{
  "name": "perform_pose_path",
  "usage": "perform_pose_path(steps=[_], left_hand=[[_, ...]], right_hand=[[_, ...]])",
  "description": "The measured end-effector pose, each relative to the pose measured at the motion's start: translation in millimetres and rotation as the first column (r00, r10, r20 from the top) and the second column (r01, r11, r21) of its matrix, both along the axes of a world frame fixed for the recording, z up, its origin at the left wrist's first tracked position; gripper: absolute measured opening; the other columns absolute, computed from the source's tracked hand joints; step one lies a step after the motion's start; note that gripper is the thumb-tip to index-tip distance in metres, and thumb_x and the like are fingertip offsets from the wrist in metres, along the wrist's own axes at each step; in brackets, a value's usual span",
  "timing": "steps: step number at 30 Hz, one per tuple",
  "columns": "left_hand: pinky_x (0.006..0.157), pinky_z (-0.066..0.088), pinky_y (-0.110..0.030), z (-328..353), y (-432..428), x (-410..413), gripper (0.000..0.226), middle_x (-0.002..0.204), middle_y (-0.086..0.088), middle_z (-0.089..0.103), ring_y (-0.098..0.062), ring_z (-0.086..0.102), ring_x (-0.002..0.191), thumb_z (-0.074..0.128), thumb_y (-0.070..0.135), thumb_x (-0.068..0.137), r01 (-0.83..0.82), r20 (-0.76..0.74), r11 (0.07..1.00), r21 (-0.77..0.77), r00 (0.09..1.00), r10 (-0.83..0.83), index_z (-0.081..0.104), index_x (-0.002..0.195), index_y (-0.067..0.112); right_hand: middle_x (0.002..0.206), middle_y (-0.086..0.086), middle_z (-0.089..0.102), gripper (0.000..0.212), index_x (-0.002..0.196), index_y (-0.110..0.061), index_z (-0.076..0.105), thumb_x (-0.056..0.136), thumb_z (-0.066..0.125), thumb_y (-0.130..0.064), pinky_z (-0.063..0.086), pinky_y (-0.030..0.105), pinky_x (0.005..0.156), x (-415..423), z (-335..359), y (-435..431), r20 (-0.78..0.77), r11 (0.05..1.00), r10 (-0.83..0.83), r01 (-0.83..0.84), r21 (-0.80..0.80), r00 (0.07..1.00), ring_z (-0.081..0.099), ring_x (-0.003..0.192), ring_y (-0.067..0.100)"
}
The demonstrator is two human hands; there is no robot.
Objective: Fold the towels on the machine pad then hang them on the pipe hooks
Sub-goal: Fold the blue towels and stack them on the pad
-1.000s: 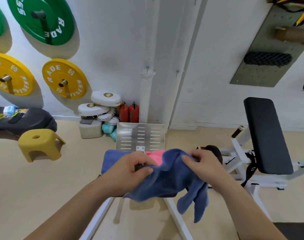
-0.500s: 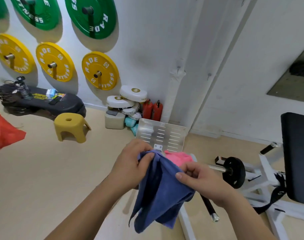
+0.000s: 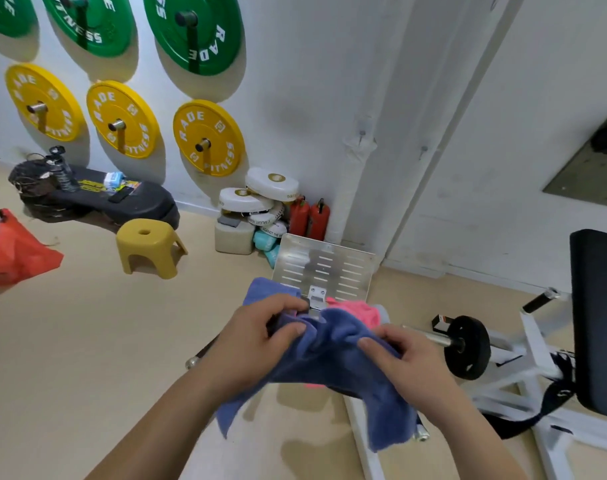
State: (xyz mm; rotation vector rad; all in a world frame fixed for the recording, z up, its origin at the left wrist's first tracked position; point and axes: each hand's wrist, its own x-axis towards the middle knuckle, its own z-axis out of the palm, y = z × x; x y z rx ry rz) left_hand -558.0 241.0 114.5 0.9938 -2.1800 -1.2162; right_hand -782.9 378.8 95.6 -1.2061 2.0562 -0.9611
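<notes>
Half a second earlier the blue towel [image 3: 336, 365] had hung mostly downward from the left hand [image 3: 260, 341]. It was now drawn out sideways, and the right hand [image 3: 411, 363] had moved further from the left. The towel's long axis ran left to right between the two hands. It bunched at the middle, one corner drooped at the lower left, and a longer flap hung down at the lower right. Both hands pinched the towel's upper edge, thumbs on top and fingers curled beneath. The towel was held in the air just in front of the pink towel [image 3: 359, 311], which lay below the slotted metal plate [image 3: 324, 268]. The pad underneath was mostly hidden.
</notes>
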Motion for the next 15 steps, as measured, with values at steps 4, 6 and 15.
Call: perform_pose_path(steps=[4, 6, 15], left_hand=[[0.085, 0.051, -0.015, -7.9, 27.2, -24.9, 0.038, 0.105, 0.015, 0.073, -0.001, 0.065, 0.095, 0.062, 0.027, 0.099, 0.218, 0.104, 0.975, -0.048, 0.972, -0.213, 0.059, 0.134, 0.041], [0.085, 0.051, -0.024, -9.4, 32.2, -27.3, 0.018, 0.101, 0.011, 0.072, -0.004, 0.063, 0.095, 0.061, 0.025, 0.099, 0.21, 0.109, 0.971, -0.111, 0.974, -0.199, 0.071, 0.113, 0.032], [0.075, 0.049, -0.009, -19.0, 24.5, -7.9, 0.018, 0.09, 0.02, 0.075, 0.001, 0.068, 0.089, 0.065, 0.022, 0.097, -0.119, 0.021, 0.992, 0.042, 0.993, 0.118, 0.076, 0.093, 0.036]], right_hand=[[0.081, -0.003, 0.068, 0.012, 0.088, -0.029, 0.07, 0.093, 0.068, -0.039, 0.049, 0.026, 0.073, 21.2, 25.1, -7.2, -0.13, 0.972, 0.236, -0.232, 0.047, 0.963, 0.061, 0.076, 0.007], [0.086, -0.009, 0.07, 0.009, 0.091, -0.034, 0.071, 0.092, 0.066, -0.042, 0.05, 0.024, 0.077, 20.4, 29.7, -2.5, -0.185, 0.96, 0.278, -0.266, 0.089, 0.942, 0.062, 0.084, 0.006], [0.077, 0.001, 0.074, 0.016, 0.082, -0.021, 0.077, 0.095, 0.07, -0.013, 0.049, 0.026, 0.07, -7.9, 5.6, 41.2, 0.266, 0.999, -0.049, 0.043, 0.028, 0.963, 0.064, 0.072, 0.013]])
